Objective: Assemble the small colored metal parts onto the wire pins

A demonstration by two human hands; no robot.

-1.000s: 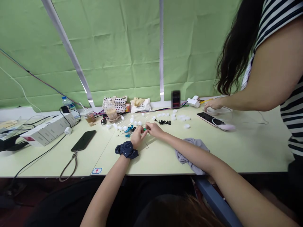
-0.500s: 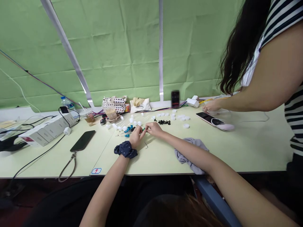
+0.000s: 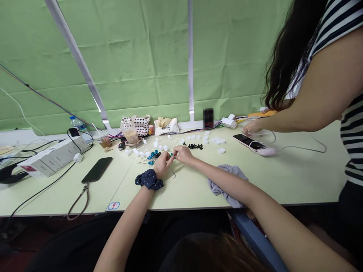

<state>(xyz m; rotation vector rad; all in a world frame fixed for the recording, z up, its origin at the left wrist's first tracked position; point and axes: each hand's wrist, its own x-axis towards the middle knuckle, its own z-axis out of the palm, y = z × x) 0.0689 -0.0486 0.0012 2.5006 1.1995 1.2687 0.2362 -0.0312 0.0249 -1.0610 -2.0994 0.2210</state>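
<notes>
My left hand (image 3: 162, 164) and my right hand (image 3: 182, 154) meet over the table, fingertips pinched close together. Between them shows a small green piece (image 3: 171, 154), too small to name, and both hands seem to grip it. Just left of my fingers lies a cluster of blue pieces with thin metal pins (image 3: 153, 156). Small black pieces (image 3: 194, 146) sit in a pile beyond my right hand. White round caps (image 3: 160, 147) are scattered behind the hands. A thin bent metal rod (image 3: 174, 174) rests on the table below my right hand.
A grey cloth (image 3: 227, 175) lies under my right forearm. To the left are a dark phone (image 3: 97, 170) with a strap, white boxes (image 3: 47, 160) and a drink cup (image 3: 104, 140). At right, another person's hand (image 3: 252, 126) handles a cable beside a pink-cased phone (image 3: 249, 142).
My hands stay pinched together in nearly the same place. The view has shifted slightly. At right, the co-worker's cable has moved, and an orange-yellow item now shows behind their arm.
</notes>
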